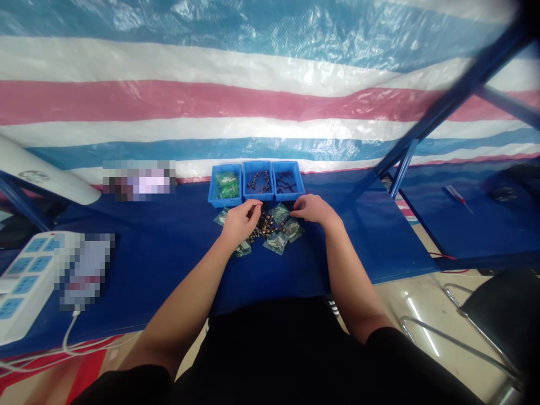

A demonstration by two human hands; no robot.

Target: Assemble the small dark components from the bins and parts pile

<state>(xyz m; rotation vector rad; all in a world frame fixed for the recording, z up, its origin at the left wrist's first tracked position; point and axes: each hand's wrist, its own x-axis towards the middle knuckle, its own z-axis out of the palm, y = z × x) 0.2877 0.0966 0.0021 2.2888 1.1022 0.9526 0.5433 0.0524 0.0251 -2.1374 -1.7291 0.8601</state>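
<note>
My left hand (240, 220) rests on the blue table (169, 253), fingers curled in a pinch over a pile of small brass parts (264, 225). My right hand (311, 208) lies beside the pile, fingers bent down on a small clear bag (280, 212). Several more small bags (276, 242) with green contents lie around the pile. What either hand grips is too small to make out. Behind the pile stand three blue trays: the left tray (225, 185) holds green bags, the middle tray (258, 181) brass parts, the right tray (287, 180) dark parts.
A white power strip (25, 281) with a cable lies at the left table edge. A striped tarp (253, 84) hangs behind the table. A blue metal frame (447, 101) rises at the right, with a second blue table (476, 219) and a black chair (498, 320) beyond.
</note>
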